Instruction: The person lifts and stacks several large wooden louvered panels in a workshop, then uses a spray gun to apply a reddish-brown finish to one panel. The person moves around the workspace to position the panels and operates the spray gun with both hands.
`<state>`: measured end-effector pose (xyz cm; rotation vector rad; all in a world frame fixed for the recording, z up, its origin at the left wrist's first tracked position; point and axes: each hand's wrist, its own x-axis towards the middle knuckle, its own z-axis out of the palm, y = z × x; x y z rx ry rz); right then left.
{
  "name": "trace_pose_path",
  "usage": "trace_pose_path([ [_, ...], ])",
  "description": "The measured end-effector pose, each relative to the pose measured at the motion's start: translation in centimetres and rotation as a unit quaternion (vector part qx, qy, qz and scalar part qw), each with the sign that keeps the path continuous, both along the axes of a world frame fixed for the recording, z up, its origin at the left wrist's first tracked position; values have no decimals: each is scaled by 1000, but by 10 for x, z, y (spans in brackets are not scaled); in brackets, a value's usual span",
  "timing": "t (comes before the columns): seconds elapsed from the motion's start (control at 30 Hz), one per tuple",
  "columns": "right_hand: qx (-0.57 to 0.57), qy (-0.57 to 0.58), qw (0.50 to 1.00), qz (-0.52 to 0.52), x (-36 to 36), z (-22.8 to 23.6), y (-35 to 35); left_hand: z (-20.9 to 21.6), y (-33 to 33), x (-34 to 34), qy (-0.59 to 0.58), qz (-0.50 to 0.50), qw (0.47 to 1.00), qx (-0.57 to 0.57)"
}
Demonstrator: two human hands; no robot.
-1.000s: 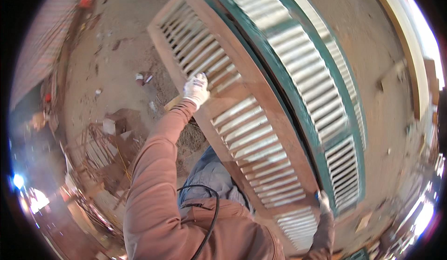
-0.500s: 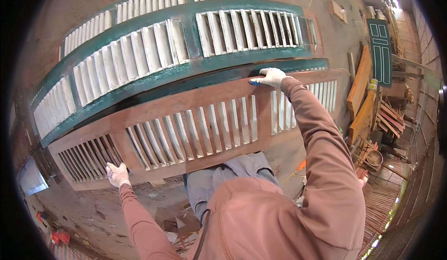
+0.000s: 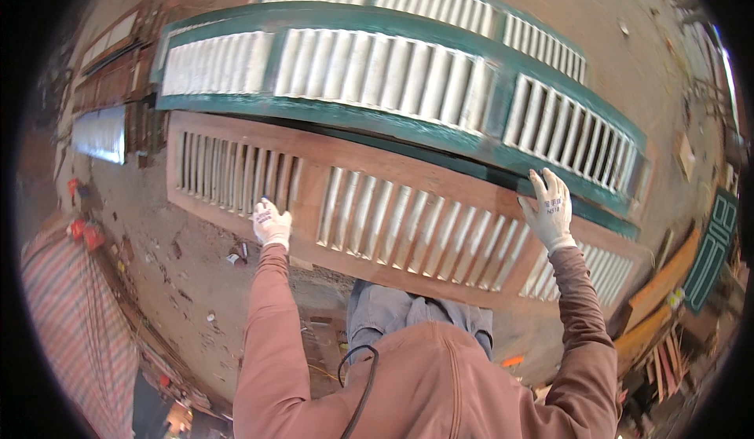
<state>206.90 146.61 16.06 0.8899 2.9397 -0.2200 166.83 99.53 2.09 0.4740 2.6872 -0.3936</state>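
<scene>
A long brown louvered shutter [image 3: 306, 239] with white and brown slats lies across in front of me, its right end slanting toward me. My left hand [image 3: 272, 225], in a white glove, holds the near rail by the left group of slats, its fingertips bent over the wood. At the far rail toward the right, my gloved right hand [image 3: 547, 210] has its fingers stretched and apart; whether they touch the wood is hard to tell. Right behind lies a green-framed louvered shutter [image 3: 377, 117] with white slats.
Another green-and-white shutter [image 3: 436, 5] lies farther back. Orange-brown boards [image 3: 660, 278] and a dark green panelled door [image 3: 711, 250] are at the right. A striped sheet [image 3: 75, 321] hangs at the lower left, near red objects [image 3: 88, 233] on the dirt floor.
The whole view has swung, so the shutters now slope down to the right. My right hand has loosened from its grip on the far rail; my left stays at the near rail.
</scene>
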Motion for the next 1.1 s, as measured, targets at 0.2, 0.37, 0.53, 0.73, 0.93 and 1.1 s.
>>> trace_pose_path([
  [0.2,28,-114,992,-47,-60,-44,34,13,13,-1,-19,29,999,3],
  [0.37,101,-211,969,-80,-67,-80,20,47,46,-33,-138,-22,983,-122],
  [0.53,179,-155,970,-48,-44,-102,25,99,115,-54,-185,75,980,-24],
  [0.73,224,-200,954,-16,-45,-102,24,50,149,-66,-381,525,562,514],
  [0.93,286,-219,932,49,-31,-121,45,-4,263,-71,-171,547,655,492],
  [1.1,210,-226,949,58,-33,-117,57,-16,262,-83,-207,418,810,356],
])
